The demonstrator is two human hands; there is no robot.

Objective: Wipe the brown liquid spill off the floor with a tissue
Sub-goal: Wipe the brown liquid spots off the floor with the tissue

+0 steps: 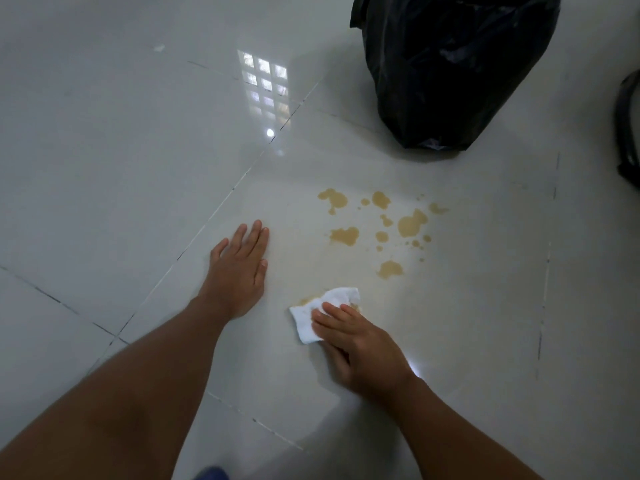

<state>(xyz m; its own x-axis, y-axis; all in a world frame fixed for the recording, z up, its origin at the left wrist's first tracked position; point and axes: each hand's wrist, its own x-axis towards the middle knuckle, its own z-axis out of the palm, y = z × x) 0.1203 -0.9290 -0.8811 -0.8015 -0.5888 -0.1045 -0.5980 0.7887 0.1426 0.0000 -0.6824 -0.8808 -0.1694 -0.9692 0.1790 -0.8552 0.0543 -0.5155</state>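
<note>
Brown liquid [410,225] lies in several puddles and drops on the glossy white tile floor [104,168]. A folded white tissue [323,311] covers the nearest brown patch, and a stain shows at its left edge. My right hand [360,344] presses the tissue down with straight fingers laid on top of it. My left hand [239,268] lies flat on the tile to the left of the spill, fingers straight, holding nothing.
A full black rubbish bag [453,64] stands on the floor beyond the spill at upper right. A dark object [628,133] shows at the right edge. Grout lines cross the tiles, and a window reflection [266,88] glares at upper centre.
</note>
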